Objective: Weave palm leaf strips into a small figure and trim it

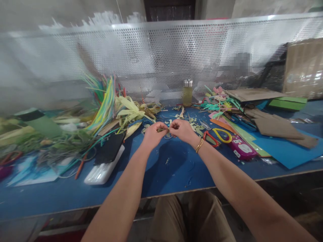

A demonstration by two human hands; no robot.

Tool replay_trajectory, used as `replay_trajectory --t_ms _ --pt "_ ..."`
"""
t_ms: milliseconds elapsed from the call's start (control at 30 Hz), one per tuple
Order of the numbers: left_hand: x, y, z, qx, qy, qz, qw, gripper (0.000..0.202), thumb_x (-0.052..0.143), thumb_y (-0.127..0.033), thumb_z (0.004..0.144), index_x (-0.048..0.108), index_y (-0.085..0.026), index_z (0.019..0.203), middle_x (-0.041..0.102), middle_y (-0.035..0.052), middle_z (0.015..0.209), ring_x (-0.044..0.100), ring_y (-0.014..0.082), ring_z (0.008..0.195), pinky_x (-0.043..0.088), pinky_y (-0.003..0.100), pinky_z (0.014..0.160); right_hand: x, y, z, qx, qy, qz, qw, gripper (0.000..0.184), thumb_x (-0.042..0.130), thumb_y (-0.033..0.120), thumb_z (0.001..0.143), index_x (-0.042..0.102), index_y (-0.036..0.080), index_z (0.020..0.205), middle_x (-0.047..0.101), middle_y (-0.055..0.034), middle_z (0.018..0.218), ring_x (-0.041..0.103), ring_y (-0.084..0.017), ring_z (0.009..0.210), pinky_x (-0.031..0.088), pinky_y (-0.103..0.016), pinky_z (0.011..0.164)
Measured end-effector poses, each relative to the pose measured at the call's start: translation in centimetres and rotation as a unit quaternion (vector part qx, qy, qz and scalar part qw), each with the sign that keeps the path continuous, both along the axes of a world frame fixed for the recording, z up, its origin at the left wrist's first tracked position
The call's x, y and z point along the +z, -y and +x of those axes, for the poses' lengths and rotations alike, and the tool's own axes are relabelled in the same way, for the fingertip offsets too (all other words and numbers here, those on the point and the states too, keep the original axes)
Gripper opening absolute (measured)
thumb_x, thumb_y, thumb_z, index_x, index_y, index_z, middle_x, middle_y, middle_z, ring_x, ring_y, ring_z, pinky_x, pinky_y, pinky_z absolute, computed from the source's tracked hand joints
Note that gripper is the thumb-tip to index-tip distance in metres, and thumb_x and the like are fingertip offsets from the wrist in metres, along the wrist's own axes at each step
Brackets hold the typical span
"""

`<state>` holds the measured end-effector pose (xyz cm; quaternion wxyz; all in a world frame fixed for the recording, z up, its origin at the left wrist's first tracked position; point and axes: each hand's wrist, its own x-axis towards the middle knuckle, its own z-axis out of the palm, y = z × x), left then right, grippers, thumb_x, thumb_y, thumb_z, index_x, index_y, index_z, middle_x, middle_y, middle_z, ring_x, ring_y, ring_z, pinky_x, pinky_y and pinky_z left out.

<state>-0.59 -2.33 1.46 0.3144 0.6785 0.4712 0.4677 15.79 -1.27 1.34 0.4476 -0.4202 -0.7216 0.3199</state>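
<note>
- At the far left, a blurred heap of green fibrous strands [68,141] lay on the blue surface [174,174], well apart from the working hands
- Next came a black phone [107,149] lying partly over a white block [103,173], with a bundle of coloured strips [108,104] behind
- Pale husk-like leaves [130,112] spread just beyond the left forearm, near enough to serve as loose stock, though that was a judgement
- The left hand [155,134] had its thumb and fingers drawn together, its grip apparently pinching one side of a small greenish piece [168,129]
- That piece sat between the two sets of fingertips, above the front half of the surface, too small and covered to identify
- The right hand [182,130], a bracelet at its wrist, met it from the other side, its grip likewise seeming to pinch
- The step in hand looked like fine shaping or joining at the fingertips; the next move seemed to call for one steady pinch while the other made small adjustments
- To the right, scissors [219,130] with red and yellow loops lay near the right forearm, held by neither hand, with a purple case [243,148] just beside
</note>
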Motion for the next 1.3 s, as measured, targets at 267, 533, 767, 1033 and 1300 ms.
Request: replay_trajectory --t_ms 267,533,767,1033,1300 --pt "0.1 0.2 0.0 0.004 0.047 -0.052 0.998 0.016 0.065 -0.031 0.072 0.063 -0.017 0.081 0.065 0.0005 0.068 0.057 0.0138 0.061 0.042 0.026 0.060 -0.4 -0.3 -0.2 0.023 -0.027 0.040 0.999 0.004 0.056 0.015 0.069 0.053 0.019 0.070 0.055 0.0045 0.057 0.052 -0.009 0.050 0.041 -0.021 0.051" --pt "0.5 0.3 0.1 -0.005 0.021 -0.023 0.999 0.011 0.062 -0.021 0.071 0.067 -0.018 0.080 0.069 0.0017 0.072 0.063 0.0155 0.066 0.048 0.028 0.066 -0.3 -0.5 0.1 0.032 -0.019 0.051 0.998 0.003 0.058 0.018 0.069 0.055 0.018 0.070 0.056 0.0028 0.063 0.048 -0.008 0.055 0.039 -0.022 0.053" --pt "0.7 0.4 0.1 -0.005 0.049 -0.004 0.999 0.007 0.061 -0.022 0.072 0.062 -0.017 0.077 0.066 -0.0001 0.068 0.062 0.0141 0.062 0.048 0.026 0.064 0.2 -0.4 0.1 0.029 -0.109 -0.022 0.993 0.007 0.058 0.024 0.072 0.057 0.018 0.076 0.054 0.0031 0.065 0.049 -0.009 0.058 0.040 -0.022 0.054" --pt "0.4 0.0 -0.1 0.023 0.049 0.012 0.998 0.011 0.061 -0.028 0.074 0.061 -0.018 0.079 0.065 -0.0005 0.068 0.057 0.0123 0.060 0.044 0.024 0.059 0.4 -0.2 -0.1 0.023 -0.168 -0.207 0.963 0.019 0.064 0.036 0.078 0.058 0.018 0.075 0.061 -0.0017 0.073 0.059 -0.012 0.061 0.042 -0.023 0.049" --pt "-0.3 -0.4 -0.7 0.070 0.065 0.040 0.995 0.013 0.062 -0.032 0.075 0.062 -0.020 0.078 0.059 -0.0021 0.067 0.052 0.0117 0.058 0.041 0.024 0.058 0.2 -0.2 -0.3 0.062 -0.238 -0.191 0.950 0.016 0.074 0.025 0.070 0.064 0.016 0.080 0.062 0.0010 0.070 0.056 -0.008 0.058 0.053 -0.027 0.063"
